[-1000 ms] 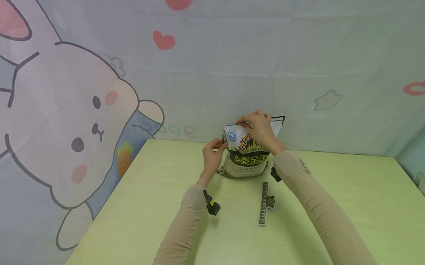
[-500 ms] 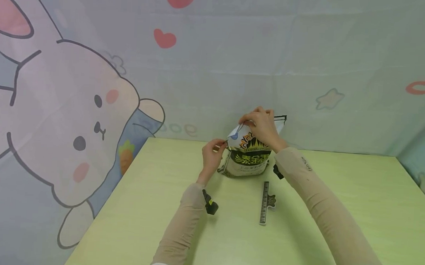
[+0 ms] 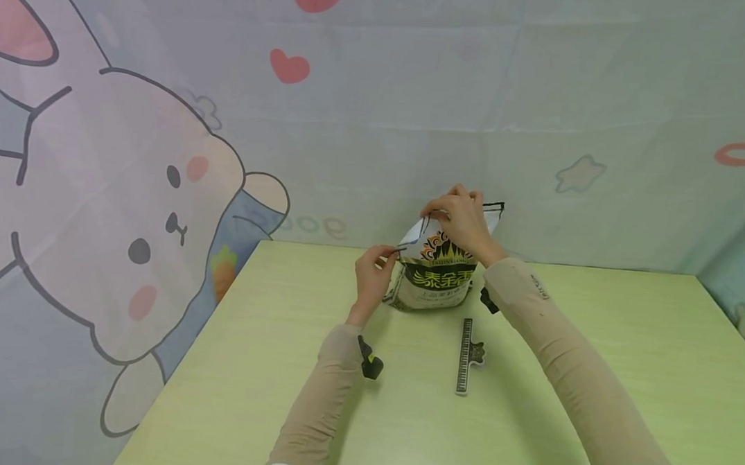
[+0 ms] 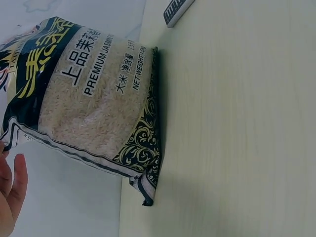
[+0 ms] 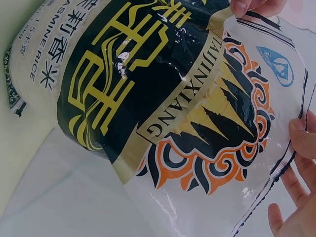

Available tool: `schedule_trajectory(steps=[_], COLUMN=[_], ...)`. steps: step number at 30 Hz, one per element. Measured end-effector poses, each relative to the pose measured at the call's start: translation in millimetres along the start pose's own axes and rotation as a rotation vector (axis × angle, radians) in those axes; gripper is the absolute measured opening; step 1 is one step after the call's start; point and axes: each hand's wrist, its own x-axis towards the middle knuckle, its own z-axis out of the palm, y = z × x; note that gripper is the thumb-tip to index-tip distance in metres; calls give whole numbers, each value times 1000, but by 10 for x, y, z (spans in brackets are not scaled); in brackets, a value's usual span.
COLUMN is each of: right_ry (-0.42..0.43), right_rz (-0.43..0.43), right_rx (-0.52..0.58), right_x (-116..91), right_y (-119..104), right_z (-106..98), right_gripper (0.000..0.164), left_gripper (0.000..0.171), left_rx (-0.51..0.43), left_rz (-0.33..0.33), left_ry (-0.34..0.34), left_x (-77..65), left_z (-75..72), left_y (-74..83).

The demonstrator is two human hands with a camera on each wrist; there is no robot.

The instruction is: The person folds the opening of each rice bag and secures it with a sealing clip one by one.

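Turned in since the earlier frame, the upper left corner of the bag (image 3: 438,280) looks partly folded, though it's small here; left hand (image 3: 372,277) pinches its side, right hand (image 3: 463,221) its top, near the tabletop's (image 3: 567,338) far edge.

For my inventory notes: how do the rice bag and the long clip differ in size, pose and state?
The rice bag stands up, while the long clip lies down. The rice bag is wide and bulky; the long clip is smaller and narrow. The left hand and right hand hold the rice bag, but neither touches the long clip. Both rest on the table.
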Motion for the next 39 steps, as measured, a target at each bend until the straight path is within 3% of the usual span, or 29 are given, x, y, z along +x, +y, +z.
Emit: schedule_trajectory(steps=[9, 16, 29, 39], right_ry=[-5, -10, -11, -61], right_rz=[-18, -38, -30, 25], right_rx=[-11, 14, 36, 100], right_x=[-22, -43, -73, -82], right_y=[3, -3, -16, -41], right_z=[-5, -11, 12, 38], right_gripper=[14, 16, 21, 27], left_gripper=[10, 13, 17, 26], left_rx=[-96, -192, -326, -448], left_rz=[-53, -134, -228, -372], left_ry=[-17, -59, -128, -210], left_x=[-16, -28, -7, 35], left_z=[0, -146, -190, -226], left_y=[13, 329, 284, 283])
